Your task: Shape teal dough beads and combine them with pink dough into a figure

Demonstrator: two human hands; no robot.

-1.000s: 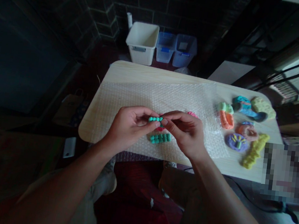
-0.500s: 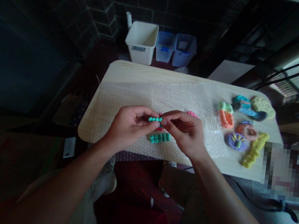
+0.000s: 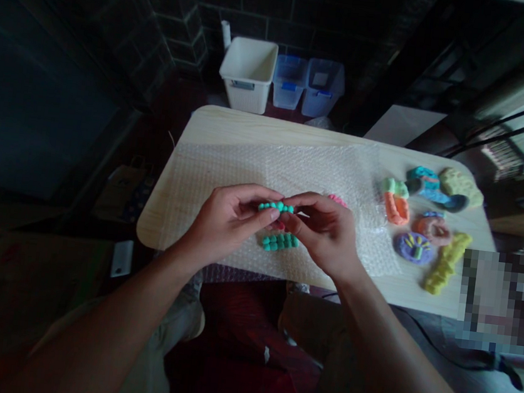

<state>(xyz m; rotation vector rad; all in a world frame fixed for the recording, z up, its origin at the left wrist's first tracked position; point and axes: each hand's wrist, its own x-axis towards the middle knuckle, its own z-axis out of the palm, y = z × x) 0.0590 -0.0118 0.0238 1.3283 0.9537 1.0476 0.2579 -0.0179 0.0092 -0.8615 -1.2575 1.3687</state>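
Note:
Between my two hands is a short row of turquoise clay balls (image 3: 280, 207), held above the bubble wrap. My left hand (image 3: 234, 215) is closed, pinching the row near its left part with thumb and fingertips. My right hand (image 3: 327, 229) is closed too, its fingertips gripping the row's right end. Just below lies a darker green piece made of two rows of clay balls (image 3: 280, 242). A small red bit (image 3: 279, 225) shows between the hands, mostly hidden. Behind my right hand a pink clay piece (image 3: 337, 200) is partly covered.
Bubble wrap (image 3: 218, 166) covers much of the pale wooden table (image 3: 232, 124). On the right lie several clay pieces: an orange and green one (image 3: 396, 205), a purple disc (image 3: 413, 248), a yellow strip (image 3: 448, 264). A white bin (image 3: 248, 94) and two blue tubs stand beyond the table.
More of the turquoise row shows now, including balls on its right side that fingers covered before. My fingers have shifted slightly along it; both hands remain in nearly the same place.

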